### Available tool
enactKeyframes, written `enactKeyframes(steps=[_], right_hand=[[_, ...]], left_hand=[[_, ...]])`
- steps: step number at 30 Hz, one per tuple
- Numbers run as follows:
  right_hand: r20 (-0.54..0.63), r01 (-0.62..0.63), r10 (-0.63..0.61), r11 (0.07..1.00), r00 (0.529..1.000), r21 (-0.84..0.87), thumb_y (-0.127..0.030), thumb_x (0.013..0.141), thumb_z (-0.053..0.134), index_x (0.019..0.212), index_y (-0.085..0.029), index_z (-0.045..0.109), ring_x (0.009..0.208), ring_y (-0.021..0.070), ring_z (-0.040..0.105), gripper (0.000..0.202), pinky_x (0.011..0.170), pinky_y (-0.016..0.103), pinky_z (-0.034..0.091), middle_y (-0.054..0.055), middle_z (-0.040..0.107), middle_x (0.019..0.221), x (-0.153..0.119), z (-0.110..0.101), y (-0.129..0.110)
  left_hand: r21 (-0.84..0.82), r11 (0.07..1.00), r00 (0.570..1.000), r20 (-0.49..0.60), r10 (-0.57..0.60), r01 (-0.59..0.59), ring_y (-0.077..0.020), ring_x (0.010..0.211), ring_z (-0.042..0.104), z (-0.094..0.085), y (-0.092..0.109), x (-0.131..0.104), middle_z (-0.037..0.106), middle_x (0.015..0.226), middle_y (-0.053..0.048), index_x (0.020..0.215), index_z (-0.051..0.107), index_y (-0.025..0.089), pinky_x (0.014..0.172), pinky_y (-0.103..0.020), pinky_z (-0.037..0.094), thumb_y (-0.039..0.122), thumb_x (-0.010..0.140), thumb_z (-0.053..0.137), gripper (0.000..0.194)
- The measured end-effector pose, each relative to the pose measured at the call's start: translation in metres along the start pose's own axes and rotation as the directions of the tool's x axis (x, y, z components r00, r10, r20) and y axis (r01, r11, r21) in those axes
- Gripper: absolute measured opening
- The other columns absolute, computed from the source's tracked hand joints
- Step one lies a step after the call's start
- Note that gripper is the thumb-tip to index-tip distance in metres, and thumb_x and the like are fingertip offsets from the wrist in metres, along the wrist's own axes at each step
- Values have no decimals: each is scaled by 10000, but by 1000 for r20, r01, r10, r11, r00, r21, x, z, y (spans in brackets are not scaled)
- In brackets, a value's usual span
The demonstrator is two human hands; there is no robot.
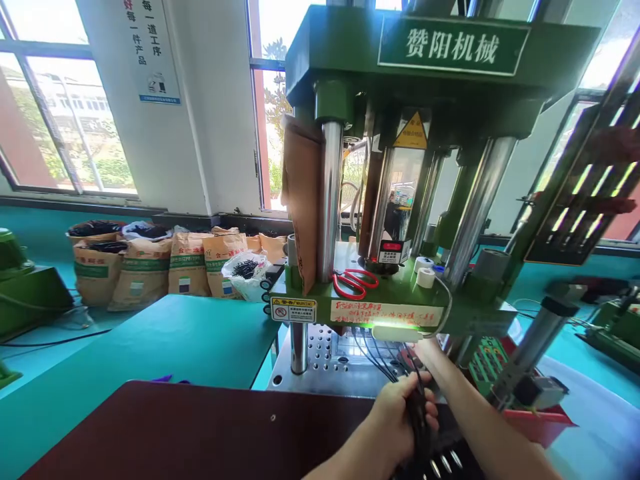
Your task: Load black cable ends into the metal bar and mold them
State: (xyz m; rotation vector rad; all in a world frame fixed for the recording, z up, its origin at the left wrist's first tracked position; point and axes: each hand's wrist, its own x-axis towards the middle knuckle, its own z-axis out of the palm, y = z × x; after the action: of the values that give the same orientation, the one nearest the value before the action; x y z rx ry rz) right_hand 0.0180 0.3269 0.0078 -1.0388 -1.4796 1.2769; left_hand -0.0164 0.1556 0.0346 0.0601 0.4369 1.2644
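Observation:
My left hand is closed around a bundle of black cables in front of the green press. Several thin strands of the cables fan upward from it to the press's working space. My right hand reaches in under the press's upper plate, beside the lit lamp. Its fingers are mostly hidden and blurred, so I cannot make out what they touch. Below my left hand, several shiny metal ends show at the bottom edge. A perforated metal bed lies behind the hands.
Red-handled scissors and white rolls rest on the press ledge. A dark red board spans the front, with a teal table to its left. Filled sacks line the wall. A red bin stands at right.

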Motion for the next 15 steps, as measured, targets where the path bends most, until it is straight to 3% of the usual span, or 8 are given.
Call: enactKeyframes(steps=[4,8,10,12,15], right_hand=[[-55,-117,121,991,991,63,-354,907,435,810,-126,535,343,22,345,267,303,143,284,-75,461,557,-15,-10,3],[-71,-155,163,982,984,112,-353,908,429,782,-134,519,317,21,336,268,279,138,237,-90,434,513,-33,-11,3],[-78,-161,172,979,982,129,-361,904,433,770,-138,520,307,21,326,274,277,141,232,-96,422,493,-39,-11,2],[-85,-161,174,977,981,141,-367,903,429,758,-141,516,295,22,309,283,278,144,232,-104,402,471,-44,-12,1],[-87,-146,159,979,984,141,-352,895,434,755,-148,507,301,31,337,259,287,147,247,-102,408,461,-51,-15,-2]], left_hand=[[-114,993,999,-52,-9,3,-12,318,271,11,-16,-24,348,442,62,774,486,117,375,-121,142,211,847,381,159],[-128,992,991,-137,3,-20,-4,297,213,12,-29,-50,268,418,84,699,455,130,366,-121,88,207,870,326,228],[-42,999,996,-94,-12,8,-11,291,198,5,-42,-60,271,408,82,685,460,141,363,-134,74,220,871,330,241],[95,995,1000,4,6,-7,-20,282,174,-9,-59,-67,282,387,82,670,478,157,358,-160,65,279,824,451,198],[288,944,985,107,139,-164,-32,285,187,-33,-84,-74,293,336,75,598,511,160,354,-195,90,434,606,682,323]])
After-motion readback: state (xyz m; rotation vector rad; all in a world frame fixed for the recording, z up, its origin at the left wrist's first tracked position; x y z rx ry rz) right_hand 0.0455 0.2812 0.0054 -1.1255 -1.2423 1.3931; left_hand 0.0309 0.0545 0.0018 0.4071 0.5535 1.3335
